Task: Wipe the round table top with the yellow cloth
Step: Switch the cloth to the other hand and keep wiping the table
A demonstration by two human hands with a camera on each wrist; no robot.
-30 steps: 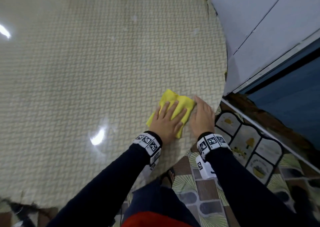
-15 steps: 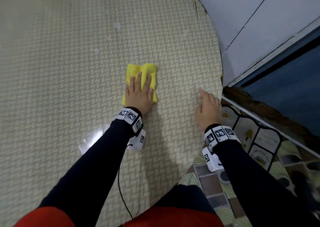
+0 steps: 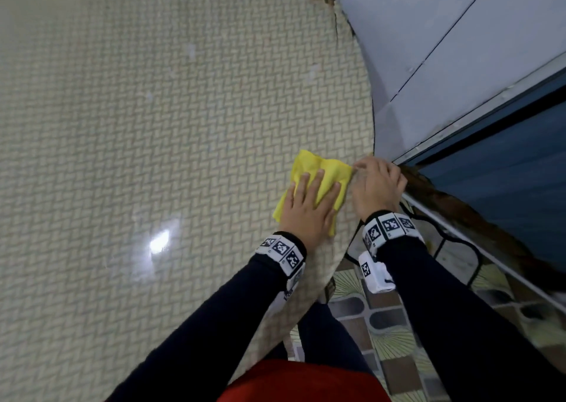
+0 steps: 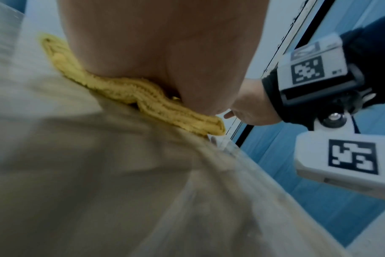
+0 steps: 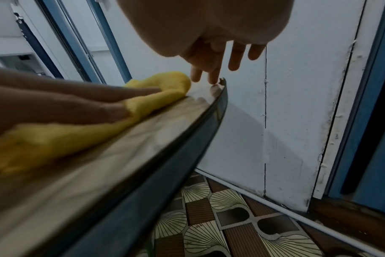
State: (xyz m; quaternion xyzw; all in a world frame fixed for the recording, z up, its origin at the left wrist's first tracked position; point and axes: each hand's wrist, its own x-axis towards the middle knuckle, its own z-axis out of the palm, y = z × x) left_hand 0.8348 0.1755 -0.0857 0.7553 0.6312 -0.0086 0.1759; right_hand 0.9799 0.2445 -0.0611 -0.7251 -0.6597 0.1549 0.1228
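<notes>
The round table top (image 3: 153, 125) has a beige woven pattern and fills the left of the head view. The folded yellow cloth (image 3: 324, 171) lies near its right rim. My left hand (image 3: 312, 205) presses flat on the cloth with straight, spread fingers. In the left wrist view the cloth (image 4: 143, 97) is squashed under my palm. My right hand (image 3: 376, 184) rests at the table's rim beside the cloth, its fingers straight and its fingertips (image 5: 211, 78) touching the table edge (image 5: 187, 139). In the right wrist view the cloth (image 5: 160, 87) bunches under my left hand's fingers (image 5: 112, 93).
A white wall panel (image 3: 444, 49) stands close behind the table's right rim, with a blue door or frame (image 3: 505, 162) beside it. The patterned tiled floor (image 3: 398, 325) shows below the rim. A light glare (image 3: 159, 242) reflects on the table top.
My left hand has slid the cloth back right and toward the rim, from further in on the table to beside my right hand. My right hand stays at the edge.
</notes>
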